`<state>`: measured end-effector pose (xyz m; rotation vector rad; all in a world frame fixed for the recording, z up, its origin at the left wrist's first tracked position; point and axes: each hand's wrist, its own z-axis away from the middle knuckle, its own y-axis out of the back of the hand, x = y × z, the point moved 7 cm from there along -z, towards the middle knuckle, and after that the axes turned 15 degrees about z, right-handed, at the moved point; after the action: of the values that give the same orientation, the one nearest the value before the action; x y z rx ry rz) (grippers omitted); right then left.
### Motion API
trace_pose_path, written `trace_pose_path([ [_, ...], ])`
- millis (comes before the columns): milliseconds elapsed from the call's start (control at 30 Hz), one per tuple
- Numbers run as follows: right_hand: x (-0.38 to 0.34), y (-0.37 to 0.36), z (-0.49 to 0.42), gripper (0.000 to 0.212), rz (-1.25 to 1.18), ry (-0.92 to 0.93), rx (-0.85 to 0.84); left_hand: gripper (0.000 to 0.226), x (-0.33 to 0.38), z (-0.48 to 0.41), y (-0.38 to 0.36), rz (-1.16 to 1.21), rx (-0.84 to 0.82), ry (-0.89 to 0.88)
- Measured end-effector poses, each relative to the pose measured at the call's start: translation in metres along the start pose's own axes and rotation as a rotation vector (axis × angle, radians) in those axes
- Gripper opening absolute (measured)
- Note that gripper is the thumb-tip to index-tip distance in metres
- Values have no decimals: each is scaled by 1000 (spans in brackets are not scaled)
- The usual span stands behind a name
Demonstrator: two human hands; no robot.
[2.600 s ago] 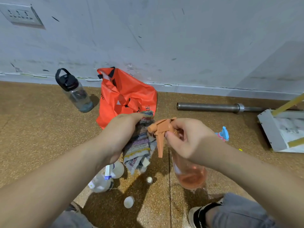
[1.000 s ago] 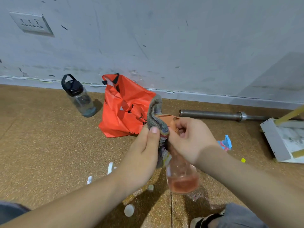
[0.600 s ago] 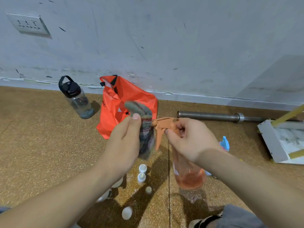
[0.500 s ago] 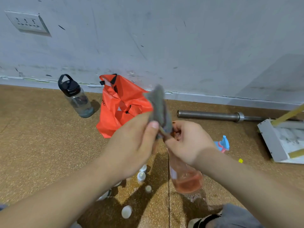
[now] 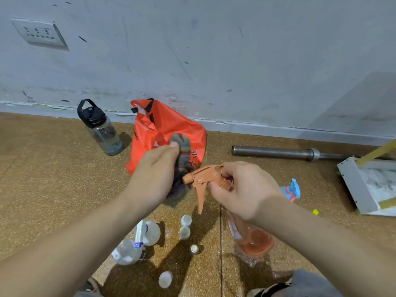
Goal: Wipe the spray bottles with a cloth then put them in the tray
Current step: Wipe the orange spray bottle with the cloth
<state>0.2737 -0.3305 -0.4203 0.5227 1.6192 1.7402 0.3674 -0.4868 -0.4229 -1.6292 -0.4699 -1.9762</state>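
Observation:
My right hand (image 5: 240, 189) grips the orange spray bottle (image 5: 250, 239) by its neck, below the orange trigger head (image 5: 200, 179), and holds it above the floor. The bottle holds a little pink liquid. My left hand (image 5: 154, 181) grips a bunched grey striped cloth (image 5: 181, 172), blurred, right at the nozzle tip. A white spray bottle (image 5: 137, 243) lies on the floor below my left wrist. A blue and pink spray head (image 5: 292, 189) shows behind my right wrist. The white tray (image 5: 355, 185) sits at the right edge.
An orange plastic bag (image 5: 162, 129) and a clear water bottle (image 5: 100, 129) with a black lid stand by the wall. A steel bar (image 5: 278, 152) lies along the skirting. Several small white caps (image 5: 185, 227) lie on the cork floor. My shoe (image 5: 270, 290) shows at the bottom.
My left hand has swung the cloth down from above the trigger head to the nozzle's left side, uncovering the orange head. My right hand keeps the same hold on the bottle.

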Motion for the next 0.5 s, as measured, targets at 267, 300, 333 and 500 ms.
trace_pose_path([
  [267, -16, 7, 6, 28, 95, 129, 11, 32, -1, 15, -28, -578, -373, -306],
  [300, -16, 9, 7, 29, 91, 131, 27, 35, -4, 9, -22, -419, -303, -137],
  [333, -16, 10, 7, 30, 92, 131, 26, 37, -11, 4, -16, -291, -221, 65],
  [500, -17, 9, 3, 26, 81, 125, -30, 36, 3, 18, -25, -416, -268, -233],
])
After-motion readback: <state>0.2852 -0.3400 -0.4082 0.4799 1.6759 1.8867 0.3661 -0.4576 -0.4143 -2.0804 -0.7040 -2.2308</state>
